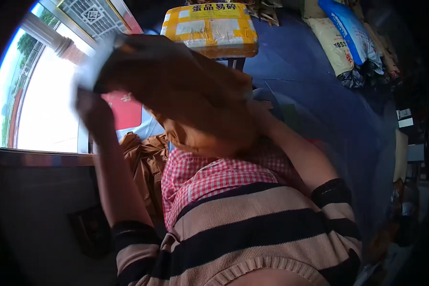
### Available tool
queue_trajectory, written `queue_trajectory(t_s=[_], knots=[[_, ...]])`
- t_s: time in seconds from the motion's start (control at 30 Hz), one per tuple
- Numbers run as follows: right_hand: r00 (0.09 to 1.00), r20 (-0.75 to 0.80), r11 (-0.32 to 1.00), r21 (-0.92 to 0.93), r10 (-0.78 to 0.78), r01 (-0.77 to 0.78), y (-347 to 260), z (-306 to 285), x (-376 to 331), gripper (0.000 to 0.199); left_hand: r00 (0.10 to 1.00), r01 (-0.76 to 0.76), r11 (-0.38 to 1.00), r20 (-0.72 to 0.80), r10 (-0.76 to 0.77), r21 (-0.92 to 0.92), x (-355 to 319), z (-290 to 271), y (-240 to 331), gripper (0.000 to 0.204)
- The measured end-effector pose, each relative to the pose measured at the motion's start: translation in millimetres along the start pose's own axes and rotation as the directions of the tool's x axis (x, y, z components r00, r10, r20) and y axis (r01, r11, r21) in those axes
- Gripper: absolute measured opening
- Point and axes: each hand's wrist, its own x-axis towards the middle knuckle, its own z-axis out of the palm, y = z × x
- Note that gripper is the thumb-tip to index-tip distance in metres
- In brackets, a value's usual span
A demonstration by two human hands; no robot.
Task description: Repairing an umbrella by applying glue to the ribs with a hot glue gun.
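Note:
A large piece of brown cloth (195, 100) is stretched across in front of me, above my lap, its upper left end smeared by motion. My left hand (95, 109) is raised at that end, closed on the cloth's edge; its fingers are dark and blurred. At the cloth's right end my right hand (260, 117) is closed on the fabric, the fingertips partly hidden by folds. More brown cloth (150, 164) lies crumpled beside my left leg, below the raised piece. A red and white checked apron (214, 174) covers my lap.
Ahead stands a box wrapped in yellow and clear tape (209, 31), on a dark stool or stand. Beige and blue sacks (341, 43) lean at the far right. A red panel (126, 112) shows behind the cloth, near a bright opening at left. The floor (300, 95) is dark blue.

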Motion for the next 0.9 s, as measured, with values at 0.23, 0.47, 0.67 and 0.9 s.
queue_trajectory(t_s=[0.23, 0.47, 0.67, 0.9], knots=[[0.943, -0.14, 0.732, 0.668, 0.303, -0.136, -31, -34, 28, 0.039, 0.887, -0.323, 0.843, 0.449, 0.11, 0.431, 88, 62, 90, 0.039], [0.696, -0.651, 0.762, 0.604, 0.303, 0.234, 3, -189, 3, 0.026, 0.648, -0.532, 0.797, 0.469, 0.6, -0.285, -14, 120, 158, 0.027], [0.621, 0.065, -0.282, 0.924, 0.781, 0.258, 104, -114, 17, 0.028, 0.741, 0.179, 0.983, 0.664, -0.101, -0.051, -87, 223, 47, 0.026], [0.738, -0.32, 0.115, 0.942, 0.594, 0.316, -23, -125, 4, 0.022, 0.612, 0.733, 0.58, 0.716, -0.335, -0.355, -67, 252, 32, 0.042]])
